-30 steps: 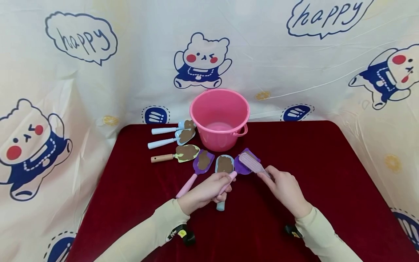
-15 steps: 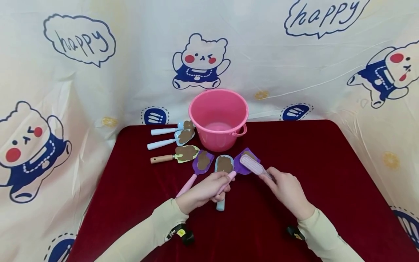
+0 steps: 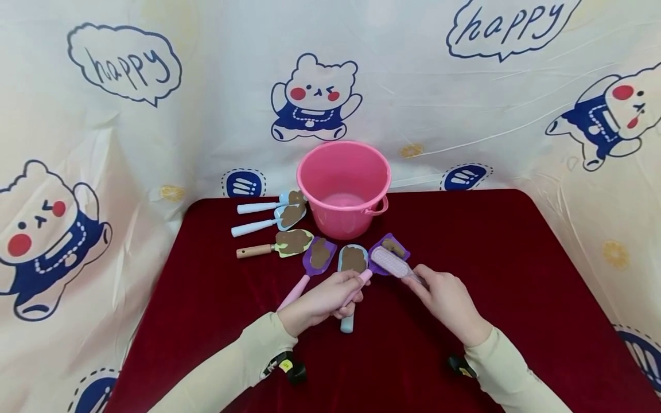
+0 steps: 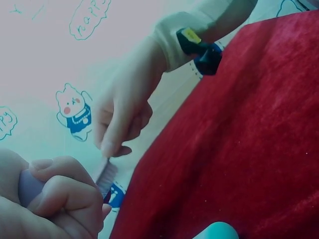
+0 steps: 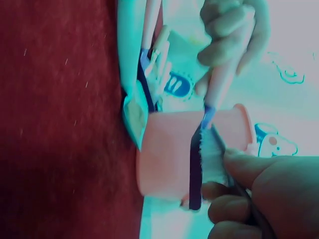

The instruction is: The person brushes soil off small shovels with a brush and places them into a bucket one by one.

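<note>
Red velvet-like counter (image 3: 206,344) fills the lower part of the head view, its near edge cut off. At the far left, a pale backdrop (image 3: 129,143) with printed bears and "happy" bubbles begins; it goes around the back and both sides.

On the counter's left half lie the back blue shovel (image 3: 264,206) and the front blue shovel (image 3: 264,223), then the green shovel (image 3: 255,250) with wooden handle, then the lying purple shovel (image 3: 314,267); all have brown smears on their blades. Near the back edge stands the pink bucket (image 3: 341,221); the blades of both blue ones reach close to its wall, and their tips are hard to make out.

Next comes the left grip (image 3: 327,297), with fingers curled around the pink handle of the raised purple shovel (image 5: 196,169). This hand hides most of the handle of the middle blue shovel (image 3: 353,261).

To the right, the brush (image 3: 389,263) covers part of the raised blade; in the right wrist view its bristles seem to touch it, but the contact is blurred. The right grip (image 3: 449,295) pinches the brush handle. From there, red cloth stretches widely to the right edge.
</note>
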The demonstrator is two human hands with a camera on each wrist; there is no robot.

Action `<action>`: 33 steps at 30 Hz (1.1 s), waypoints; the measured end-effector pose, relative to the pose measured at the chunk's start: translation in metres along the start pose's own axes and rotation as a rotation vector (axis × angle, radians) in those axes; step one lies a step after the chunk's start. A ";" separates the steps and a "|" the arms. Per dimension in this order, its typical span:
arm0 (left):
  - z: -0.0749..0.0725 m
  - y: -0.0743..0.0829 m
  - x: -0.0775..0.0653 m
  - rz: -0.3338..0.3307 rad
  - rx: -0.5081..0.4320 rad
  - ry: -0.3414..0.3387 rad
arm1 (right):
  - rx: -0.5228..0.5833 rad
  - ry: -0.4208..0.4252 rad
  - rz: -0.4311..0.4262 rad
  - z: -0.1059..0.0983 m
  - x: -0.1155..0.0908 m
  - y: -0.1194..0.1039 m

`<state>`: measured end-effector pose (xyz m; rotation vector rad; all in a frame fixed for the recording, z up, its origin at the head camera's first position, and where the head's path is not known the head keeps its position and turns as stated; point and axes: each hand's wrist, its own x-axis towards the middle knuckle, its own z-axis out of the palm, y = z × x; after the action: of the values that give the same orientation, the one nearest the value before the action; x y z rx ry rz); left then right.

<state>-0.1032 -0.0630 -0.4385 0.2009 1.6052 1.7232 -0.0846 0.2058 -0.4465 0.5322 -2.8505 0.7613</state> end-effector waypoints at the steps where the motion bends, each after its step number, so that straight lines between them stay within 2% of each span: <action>1: 0.000 0.000 0.000 -0.003 0.003 -0.003 | -0.009 0.011 0.009 0.000 0.000 0.001; 12: 0.000 -0.003 0.000 -0.003 0.007 -0.011 | -0.039 0.048 0.071 0.000 -0.002 0.003; 15: -0.003 -0.002 0.000 0.000 0.007 -0.010 | -0.033 0.050 0.050 0.000 -0.002 -0.001; 21: -0.005 0.001 -0.002 -0.002 0.004 -0.008 | -0.020 -0.017 -0.007 0.000 0.000 -0.004; 26: -0.005 0.002 -0.004 -0.005 0.015 -0.014 | -0.033 0.024 0.039 -0.004 0.000 0.001; 33: -0.002 -0.002 -0.004 0.003 0.018 -0.004 | 0.011 0.046 0.074 -0.001 -0.005 0.003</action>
<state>-0.1006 -0.0678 -0.4395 0.2159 1.6190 1.7104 -0.0809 0.2105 -0.4484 0.4072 -2.8393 0.7909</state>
